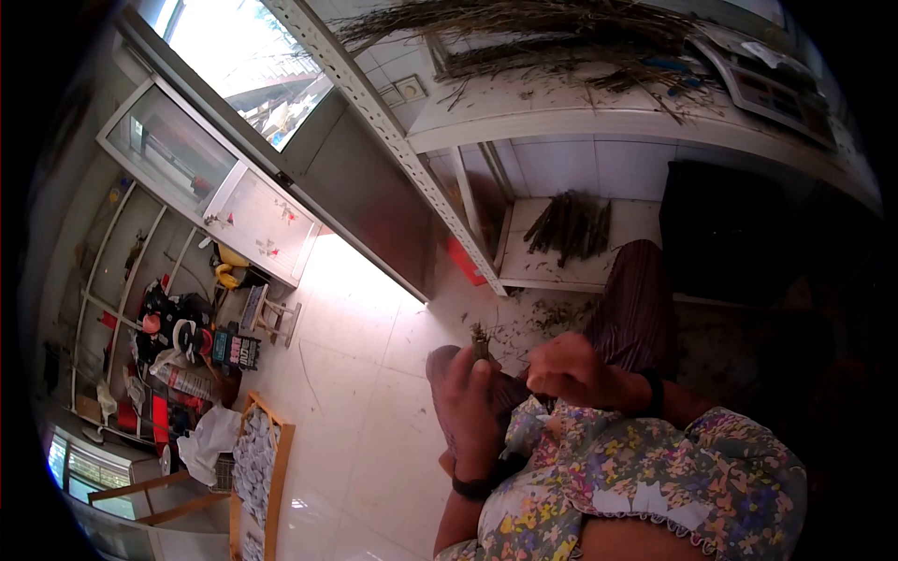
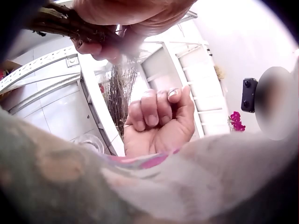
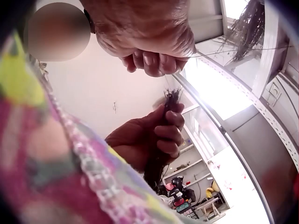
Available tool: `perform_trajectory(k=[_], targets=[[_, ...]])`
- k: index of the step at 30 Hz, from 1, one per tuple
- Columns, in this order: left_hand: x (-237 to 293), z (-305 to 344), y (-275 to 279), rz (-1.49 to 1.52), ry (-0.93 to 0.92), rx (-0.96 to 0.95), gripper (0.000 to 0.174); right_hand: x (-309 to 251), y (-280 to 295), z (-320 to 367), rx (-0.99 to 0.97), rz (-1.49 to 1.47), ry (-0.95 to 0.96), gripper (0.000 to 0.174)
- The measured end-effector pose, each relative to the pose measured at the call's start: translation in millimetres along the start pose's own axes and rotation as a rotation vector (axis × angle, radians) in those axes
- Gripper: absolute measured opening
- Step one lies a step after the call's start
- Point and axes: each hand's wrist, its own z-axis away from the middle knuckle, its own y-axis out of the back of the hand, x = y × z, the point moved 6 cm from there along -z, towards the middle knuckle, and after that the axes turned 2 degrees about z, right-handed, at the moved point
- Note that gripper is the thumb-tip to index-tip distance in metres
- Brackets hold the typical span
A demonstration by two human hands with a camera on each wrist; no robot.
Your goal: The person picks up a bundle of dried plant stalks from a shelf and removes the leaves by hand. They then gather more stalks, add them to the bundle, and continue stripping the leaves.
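Note:
My left hand (image 1: 468, 404) grips a small bundle of dried stems (image 1: 480, 344), its fingers wrapped round the middle. Ragged cut ends of the bundle (image 3: 172, 97) stick up past the thumb in the right wrist view. My right hand (image 1: 577, 370) is held just beside and apart from the bundle, fingers curled in toward the palm. From its fingertips a thin strand (image 3: 243, 52) runs out to the right in the right wrist view, seemingly pinched there. Seen in the left wrist view, the right hand (image 2: 159, 123) faces palm up with bent fingers.
A pile of short bundles (image 1: 569, 229) lies on the low shelf ahead. Long dry stalks (image 1: 561, 37) cover the upper shelf (image 1: 543, 122), with a metal post (image 1: 402, 154) at its left. Plant bits (image 1: 552, 313) litter the tiled floor. A wooden-framed rack (image 1: 281, 467) stands left.

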Motion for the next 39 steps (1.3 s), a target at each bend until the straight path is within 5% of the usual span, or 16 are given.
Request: perform_trajectory(k=[5,11,23,26,29,32,38,39], targets=[[-13.9,-2.0,10.4,0.122,-0.002,0.026,0.014,32.0,2.8,14.7,0.037,-0.414,-0.517,0.019],[-15.2,-1.1,13.5,0.518,0.077,0.001,0.02,20.4,20.2,-12.0,0.221,-0.295,-0.273,0.025],[-8.2,-9.3,32.7,0.831,0.031,0.117,0.025,76.5,17.3,17.2,0.353,-0.681,-0.856,0.031],[-9.3,-8.5,31.7,0.848,0.041,0.085,0.026,91.3,10.5,26.9,0.236,-0.702,-0.966,0.026],[-1.6,-8.8,30.3,0.863,0.017,0.09,0.026,106.8,-14.8,46.6,-0.383,-0.417,-0.816,0.021],[4.0,-10.6,31.7,0.848,-0.003,0.088,0.026,68.9,-28.1,35.2,-0.733,-0.286,-0.769,0.021],[5.1,-7.6,30.6,0.763,-0.017,0.059,0.025,66.0,-12.1,21.1,-0.574,1.024,-0.359,0.017],[5.3,-7.5,29.3,0.767,-0.017,0.036,0.025,64.9,-6.7,16.7,-0.436,0.914,-0.336,0.017]])
